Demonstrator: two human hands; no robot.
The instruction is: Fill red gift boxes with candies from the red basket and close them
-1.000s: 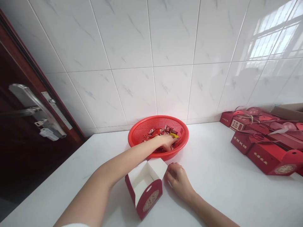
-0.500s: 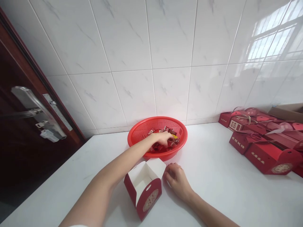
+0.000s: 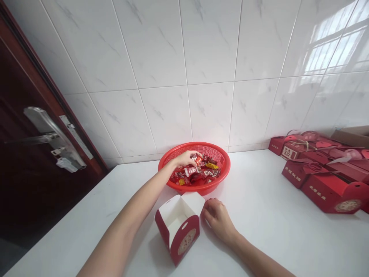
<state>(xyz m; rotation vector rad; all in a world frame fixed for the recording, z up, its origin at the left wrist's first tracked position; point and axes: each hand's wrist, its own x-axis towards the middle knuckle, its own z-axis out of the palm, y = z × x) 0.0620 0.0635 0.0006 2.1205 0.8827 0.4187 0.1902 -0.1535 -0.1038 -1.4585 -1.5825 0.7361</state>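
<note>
My left hand (image 3: 184,158) is over a red plastic basket (image 3: 162,163). Between its thumb and fingers is a small red wrapped candy (image 3: 198,160). Below it in the basket lie several more wrapped candies (image 3: 191,171), mostly dark red, one yellow. In front of the basket stands a red gift box (image 3: 184,238) with a white inside. Its top is open and no contents show in the visible part. My right hand (image 3: 217,219) rests on the table just right of the box's raised flap, fingers curled in; I cannot tell whether it touches the flap.
Several red gift boxes (image 3: 328,192), some tied with ribbon, are grouped at the right of the white table (image 3: 253,184). A brown cardboard box (image 3: 351,135) stands behind them. White tiles (image 3: 161,115) rise along the back edge. At left is a dark door with a metal handle (image 3: 46,136).
My left hand has drawn back leftward and up from the candies and now shows a red wrapped candy in its fingers. My right hand and the open box keep their places.
</note>
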